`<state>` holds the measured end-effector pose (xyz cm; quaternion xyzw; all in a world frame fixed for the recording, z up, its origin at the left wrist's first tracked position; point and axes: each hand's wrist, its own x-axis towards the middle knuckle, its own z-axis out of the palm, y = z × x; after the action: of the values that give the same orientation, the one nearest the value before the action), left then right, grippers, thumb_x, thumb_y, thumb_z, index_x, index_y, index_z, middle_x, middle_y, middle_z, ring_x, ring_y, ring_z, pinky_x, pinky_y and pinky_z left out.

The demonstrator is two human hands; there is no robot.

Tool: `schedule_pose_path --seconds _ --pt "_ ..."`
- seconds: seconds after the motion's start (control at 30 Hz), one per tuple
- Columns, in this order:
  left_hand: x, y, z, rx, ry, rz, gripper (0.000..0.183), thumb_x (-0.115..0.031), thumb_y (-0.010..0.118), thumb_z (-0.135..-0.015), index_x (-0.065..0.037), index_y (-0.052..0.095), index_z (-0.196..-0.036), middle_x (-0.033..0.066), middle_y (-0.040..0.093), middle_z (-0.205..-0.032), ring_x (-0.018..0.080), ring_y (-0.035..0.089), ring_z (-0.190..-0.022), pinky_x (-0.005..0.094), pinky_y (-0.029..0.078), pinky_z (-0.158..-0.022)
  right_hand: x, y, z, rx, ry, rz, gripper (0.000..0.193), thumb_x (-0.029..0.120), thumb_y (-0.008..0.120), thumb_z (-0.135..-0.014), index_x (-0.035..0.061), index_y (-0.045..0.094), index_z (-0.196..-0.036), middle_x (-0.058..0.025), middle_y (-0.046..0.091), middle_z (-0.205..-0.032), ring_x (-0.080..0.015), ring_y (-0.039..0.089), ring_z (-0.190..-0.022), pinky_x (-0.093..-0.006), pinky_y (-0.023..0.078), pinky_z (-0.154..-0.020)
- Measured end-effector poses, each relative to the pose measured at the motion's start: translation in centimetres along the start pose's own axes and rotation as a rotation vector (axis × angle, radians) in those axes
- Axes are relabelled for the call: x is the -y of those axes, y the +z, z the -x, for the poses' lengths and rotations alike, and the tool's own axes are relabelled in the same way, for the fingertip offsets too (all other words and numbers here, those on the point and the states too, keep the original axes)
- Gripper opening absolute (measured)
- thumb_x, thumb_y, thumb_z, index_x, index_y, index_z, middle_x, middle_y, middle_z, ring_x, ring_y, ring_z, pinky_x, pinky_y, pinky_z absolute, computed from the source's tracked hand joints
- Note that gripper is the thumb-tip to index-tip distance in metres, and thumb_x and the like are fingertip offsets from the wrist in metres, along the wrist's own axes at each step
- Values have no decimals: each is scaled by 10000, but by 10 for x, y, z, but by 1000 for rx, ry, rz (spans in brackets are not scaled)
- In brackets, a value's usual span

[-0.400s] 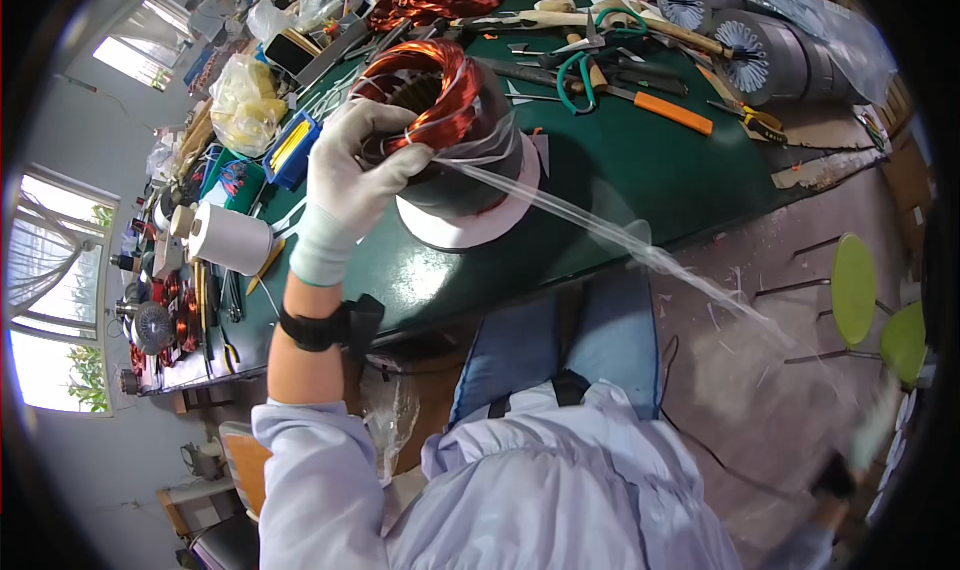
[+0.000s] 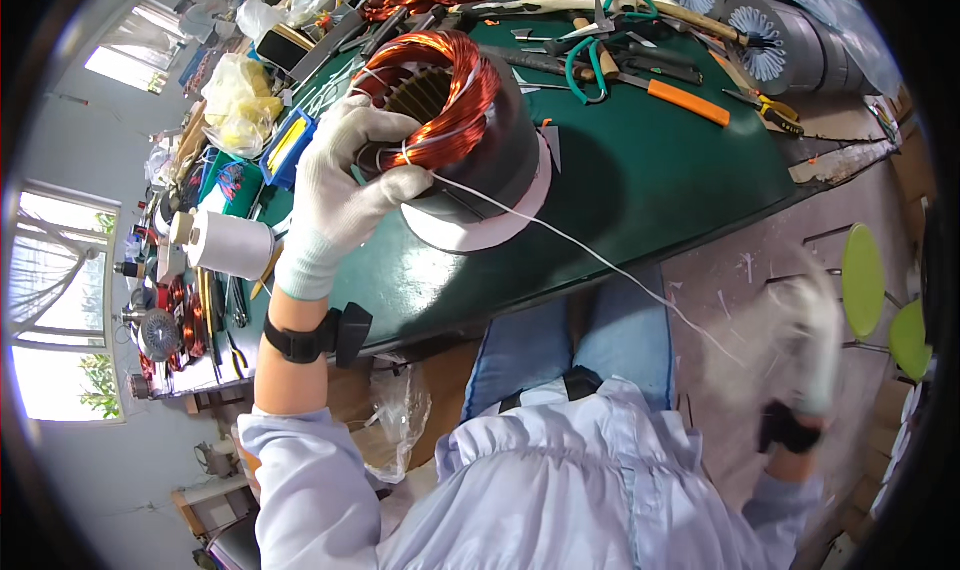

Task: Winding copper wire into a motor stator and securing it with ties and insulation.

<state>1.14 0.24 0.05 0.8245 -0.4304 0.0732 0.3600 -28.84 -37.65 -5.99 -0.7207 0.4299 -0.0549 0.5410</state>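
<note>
A dark cylindrical motor stator point(image 2: 510, 135) with a thick ring of copper winding point(image 2: 470, 80) on top stands on a white round base point(image 2: 470, 225). My left hand point(image 2: 345, 165), in a white glove, is closed on the near left side of the winding. From beside its thumb, a thin white cord point(image 2: 590, 248) runs down to the right, past the table edge. Out beyond that edge at the right is my gloved right hand point(image 2: 815, 340). Motion smears its fingers, so whether it holds the cord does not show.
On the green table point(image 2: 690, 180) lie green-handled scissors point(image 2: 590, 70), an orange-handled tool point(image 2: 688, 103) and yellow-black pliers point(image 2: 778, 118). A white thread spool point(image 2: 230, 244) is at the left. More stators point(image 2: 760, 45) lie at the far right; a green stool point(image 2: 862, 280) stands beyond the table.
My right hand has moved up and inward from the lower right. The cord, a wide blur before, now shows as one thin line. My left hand keeps its hold on the winding.
</note>
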Motion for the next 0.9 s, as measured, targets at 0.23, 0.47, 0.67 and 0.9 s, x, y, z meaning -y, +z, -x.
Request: schedule_pose_path --seconds 0.23,0.47,0.67,0.9 --pt "-13 -30 -19 245 -12 119 401 -360 626 -952 -2 723 -1105 134 692 -1071 259 614 -1027 394 454 -964 121 203 32 1277 -100 -524 339 155 537 -1002 -72 594 -1247 -11 581 -749 -81 527 -595 -251 417 -498" --pt "-34 -45 -68 496 -252 -134 317 -210 609 -980 41 690 -1155 114 721 -1137 152 657 -1026 305 497 -921 136 213 9 1116 -12 -607 362 297 581 -1050 -10 630 -1236 2 595 -741 -63 470 -548 -209 338 -477" --pt "-6 -78 -98 319 532 -765 197 -46 600 -821 -9 718 -975 163 676 -997 333 650 -972 402 527 -870 132 199 0 976 -262 -299 244 179 557 -1033 66 675 -1213 -32 689 -895 -100 639 -692 -261 504 -554" --pt "-68 -44 -67 272 290 -610 145 -31 730 -729 -66 724 -870 86 710 -964 311 641 -929 435 500 -845 116 218 5 1192 -363 -672 322 205 507 -1063 45 597 -1327 15 602 -886 -63 549 -676 -238 482 -614"
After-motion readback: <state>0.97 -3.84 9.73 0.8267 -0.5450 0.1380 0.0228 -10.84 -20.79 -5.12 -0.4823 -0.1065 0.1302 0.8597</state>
